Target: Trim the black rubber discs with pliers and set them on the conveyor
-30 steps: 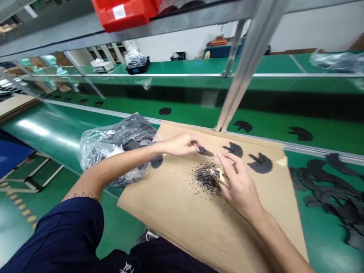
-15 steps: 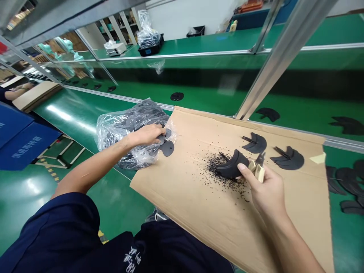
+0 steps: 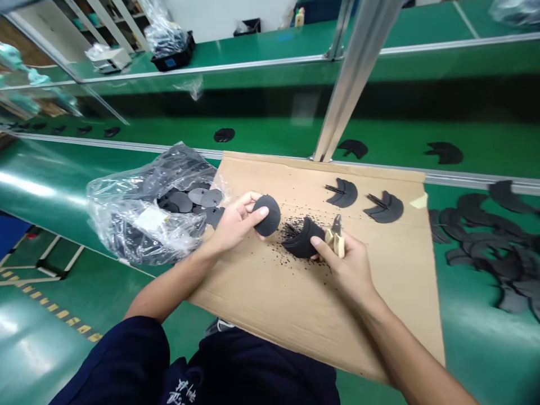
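Note:
My left hand (image 3: 239, 221) pinches a round black disc (image 3: 267, 216) between thumb and fingers, above the cardboard sheet (image 3: 253, 292). Just right of it, my right hand (image 3: 348, 261) grips a curved black plastic part (image 3: 304, 239) by its right end. The same hand also keeps a pair of cutting pliers (image 3: 336, 236) with pale handles, jaws pointing up and away. Small black scraps (image 3: 291, 260) lie scattered on the cardboard under the curved part. To the left, a clear plastic bag (image 3: 139, 225) lies open with many similar discs (image 3: 180, 201) showing.
Two curved parts with stems, one (image 3: 342, 193) and another (image 3: 385, 207), lie on the cardboard's far right. Loose curved parts (image 3: 502, 242) pile up on the green surface at right. A metal post (image 3: 358, 79) rises at the cardboard's far edge. More parts (image 3: 224, 135) lie beyond the rail.
My left hand has come away from the bag with a disc and moved right, close to the curved part. My right hand still holds that part and the pliers. The view has shifted right.

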A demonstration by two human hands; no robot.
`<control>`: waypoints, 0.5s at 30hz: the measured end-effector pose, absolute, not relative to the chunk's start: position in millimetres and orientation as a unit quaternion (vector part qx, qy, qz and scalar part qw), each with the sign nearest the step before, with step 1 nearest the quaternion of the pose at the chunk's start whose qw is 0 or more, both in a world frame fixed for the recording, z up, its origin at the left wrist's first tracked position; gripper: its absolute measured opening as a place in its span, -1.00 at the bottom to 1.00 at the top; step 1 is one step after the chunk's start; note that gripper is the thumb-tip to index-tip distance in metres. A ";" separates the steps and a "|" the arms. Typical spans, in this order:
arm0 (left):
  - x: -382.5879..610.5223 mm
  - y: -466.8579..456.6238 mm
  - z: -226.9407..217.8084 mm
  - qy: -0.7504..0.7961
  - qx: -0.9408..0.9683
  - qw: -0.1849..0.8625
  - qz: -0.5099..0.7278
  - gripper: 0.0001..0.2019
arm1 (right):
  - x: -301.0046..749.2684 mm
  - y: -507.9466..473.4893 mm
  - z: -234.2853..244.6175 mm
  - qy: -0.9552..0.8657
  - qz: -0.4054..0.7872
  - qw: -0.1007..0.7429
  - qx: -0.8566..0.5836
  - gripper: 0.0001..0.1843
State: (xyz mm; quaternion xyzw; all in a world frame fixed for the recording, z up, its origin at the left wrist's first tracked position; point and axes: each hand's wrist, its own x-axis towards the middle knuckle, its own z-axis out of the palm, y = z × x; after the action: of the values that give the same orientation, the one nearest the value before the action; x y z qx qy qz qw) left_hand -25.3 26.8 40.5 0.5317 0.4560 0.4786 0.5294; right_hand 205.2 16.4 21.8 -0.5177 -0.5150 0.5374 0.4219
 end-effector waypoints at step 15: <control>-2.7 17.2 13.0 0.448 0.536 0.474 0.536 -0.74 | 201.9 6.4 10.7 -0.520 0.526 0.402 -0.539 -0.62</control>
State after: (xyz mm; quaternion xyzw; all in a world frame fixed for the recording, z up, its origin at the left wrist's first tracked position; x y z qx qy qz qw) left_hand -2.7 17.2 13.0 0.5356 0.4479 0.5364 0.4742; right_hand 201.9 6.4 10.7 -0.5394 -0.5201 0.5261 0.4021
